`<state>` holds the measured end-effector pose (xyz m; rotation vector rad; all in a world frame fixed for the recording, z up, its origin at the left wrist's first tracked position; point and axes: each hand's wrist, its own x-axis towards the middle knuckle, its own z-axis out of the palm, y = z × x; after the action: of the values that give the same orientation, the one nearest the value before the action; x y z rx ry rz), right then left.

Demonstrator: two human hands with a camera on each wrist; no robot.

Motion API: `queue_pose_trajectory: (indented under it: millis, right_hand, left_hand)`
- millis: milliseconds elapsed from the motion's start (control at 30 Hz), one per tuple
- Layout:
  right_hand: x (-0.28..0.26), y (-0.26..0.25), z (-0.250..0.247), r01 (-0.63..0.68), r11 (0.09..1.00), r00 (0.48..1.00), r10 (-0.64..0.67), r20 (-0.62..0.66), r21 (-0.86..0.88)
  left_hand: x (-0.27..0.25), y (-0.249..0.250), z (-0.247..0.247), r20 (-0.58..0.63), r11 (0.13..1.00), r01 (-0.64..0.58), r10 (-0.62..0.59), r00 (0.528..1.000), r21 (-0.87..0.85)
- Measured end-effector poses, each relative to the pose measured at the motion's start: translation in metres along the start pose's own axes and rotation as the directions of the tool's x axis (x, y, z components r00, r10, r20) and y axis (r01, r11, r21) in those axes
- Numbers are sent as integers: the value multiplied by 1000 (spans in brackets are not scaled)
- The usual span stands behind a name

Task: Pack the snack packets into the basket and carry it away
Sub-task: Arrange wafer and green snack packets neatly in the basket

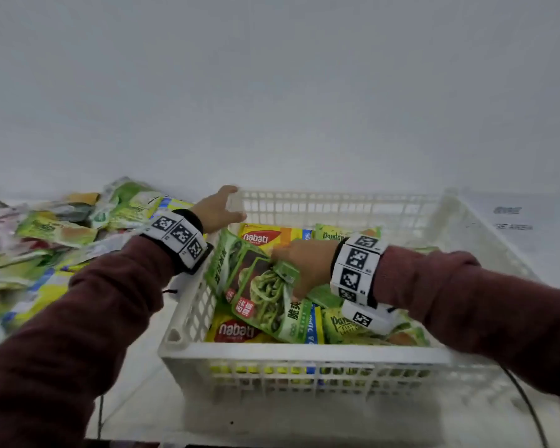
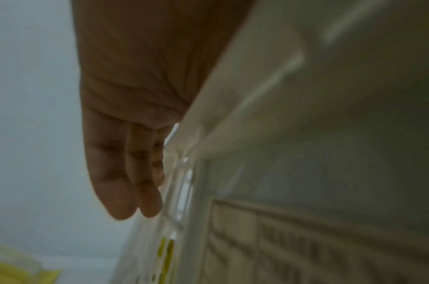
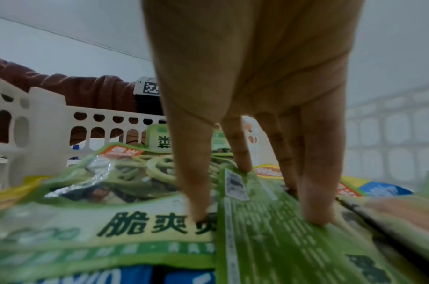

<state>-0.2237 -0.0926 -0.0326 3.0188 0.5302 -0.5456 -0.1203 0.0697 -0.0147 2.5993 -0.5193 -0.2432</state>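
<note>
A white plastic basket point(image 1: 304, 354) stands in front of me with several snack packets in it. My right hand point(image 1: 293, 270) is inside it. Its straight fingers point(image 3: 315, 211) press down on the back of a green packet point(image 3: 269, 240), and the thumb rests on a green noodle packet point(image 1: 265, 295) beside it. Yellow Nabati packets point(image 1: 259, 237) and green pandan packets point(image 1: 340, 324) lie underneath. My left hand point(image 1: 227, 205) is at the basket's far left corner. Its fingers point(image 2: 125, 192) hang straight along the outside of the wall point(image 2: 305, 173), with the thumb on the inner side.
A loose pile of green and yellow packets point(image 1: 46, 231) covers the white surface left of the basket. A dark cable point(image 1: 527, 405) runs past the basket's near right corner. A plain wall stands close behind.
</note>
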Motion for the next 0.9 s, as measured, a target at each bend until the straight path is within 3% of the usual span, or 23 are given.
queue_pose_trajectory:
  millis: [167, 267, 367, 467, 567, 700, 800, 900]
  right_hand:
    - [0, -3, 0, -68, 997, 991, 65, -113, -20]
    - [-10, -1, -16, -133, 991, 960, 132, -248, 12]
    - [-35, 18, -46, -158, 968, 865, 230, -446, 194]
    - [-63, 49, -74, -198, 905, 766, 383, -517, 377]
    - [-84, 93, -83, -307, 812, 681, 552, -481, 497]
    - [-91, 144, -56, -584, 673, 575, 738, -354, 454]
    - [-85, 169, -21, -739, 618, 568, 786, -244, 268]
    - [-76, 178, 3, -801, 565, 544, 825, -155, 198]
  left_hand:
    - [7, -3, 7, -17, 998, -58, 57, 998, -23]
    - [12, -7, 10, -28, 998, -65, 64, 998, -26]
    - [16, -9, 12, -35, 998, -53, 52, 998, -25]
    - [19, -10, 13, -36, 999, -43, 42, 998, -20]
    - [19, -10, 13, -33, 999, -40, 39, 999, -12]
    - [18, -9, 13, -41, 999, -46, 45, 998, -30]
    - [18, -10, 14, -55, 998, -41, 38, 998, -47]
    - [18, -11, 15, -59, 998, -31, 28, 998, -56]
